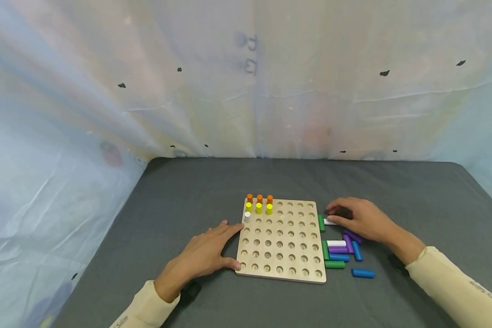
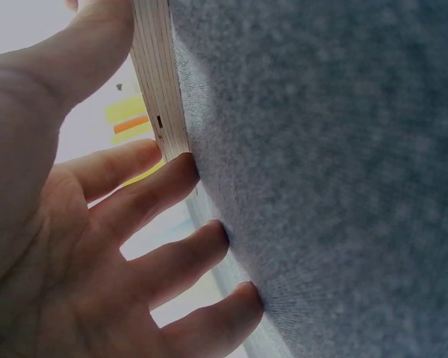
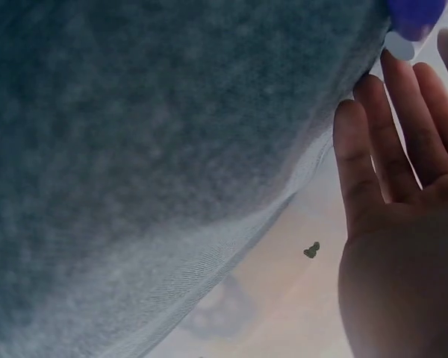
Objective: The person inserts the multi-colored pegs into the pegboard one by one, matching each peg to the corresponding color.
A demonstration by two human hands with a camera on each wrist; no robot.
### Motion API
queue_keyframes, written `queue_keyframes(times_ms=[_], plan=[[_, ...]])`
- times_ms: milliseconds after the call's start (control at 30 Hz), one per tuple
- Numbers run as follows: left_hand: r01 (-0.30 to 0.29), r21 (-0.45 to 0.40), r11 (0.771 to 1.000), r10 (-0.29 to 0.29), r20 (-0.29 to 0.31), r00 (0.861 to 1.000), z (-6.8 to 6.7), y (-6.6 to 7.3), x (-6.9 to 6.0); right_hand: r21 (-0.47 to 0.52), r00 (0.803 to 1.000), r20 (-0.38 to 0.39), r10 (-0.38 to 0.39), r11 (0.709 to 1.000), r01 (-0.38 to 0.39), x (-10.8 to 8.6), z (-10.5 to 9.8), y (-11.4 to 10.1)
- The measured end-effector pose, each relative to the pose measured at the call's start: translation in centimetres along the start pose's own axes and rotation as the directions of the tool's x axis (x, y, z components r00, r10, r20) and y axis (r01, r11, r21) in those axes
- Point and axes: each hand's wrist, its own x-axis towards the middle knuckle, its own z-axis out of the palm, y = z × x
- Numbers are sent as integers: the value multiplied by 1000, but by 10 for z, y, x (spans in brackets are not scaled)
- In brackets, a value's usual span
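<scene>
A square wooden pegboard [image 1: 273,232] with rows of round holes lies on the table. Along its far left stand orange pegs [image 1: 259,199], yellow pegs [image 1: 258,208] and one white peg [image 1: 247,217]. My left hand [image 1: 202,250] is spread at the board's left edge, thumb and index finger touching it; in the left wrist view the other fingertips [image 2: 215,235] rest on the cloth. On the other side, my right hand [image 1: 365,219] reaches down over a lying white peg [image 1: 330,222], thumb and fingers apart. The right wrist view shows fingertips close to a white peg's end [image 3: 400,46].
Loose pegs lie right of the board: green pegs [image 1: 334,264], purple pegs [image 1: 338,250], blue pegs [image 1: 362,273] and another white peg [image 1: 336,243]. A dark grey cloth [image 1: 188,191] covers the table. Pale curtains [image 1: 295,114] hang behind and at the sides.
</scene>
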Motion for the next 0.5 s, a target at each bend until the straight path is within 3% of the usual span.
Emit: queue_keyframes(times_ms=[500], plan=[[50,16,999,-51,41,998,-3,3,4,-10,1000,7,-8,1000,8,1,4,2]])
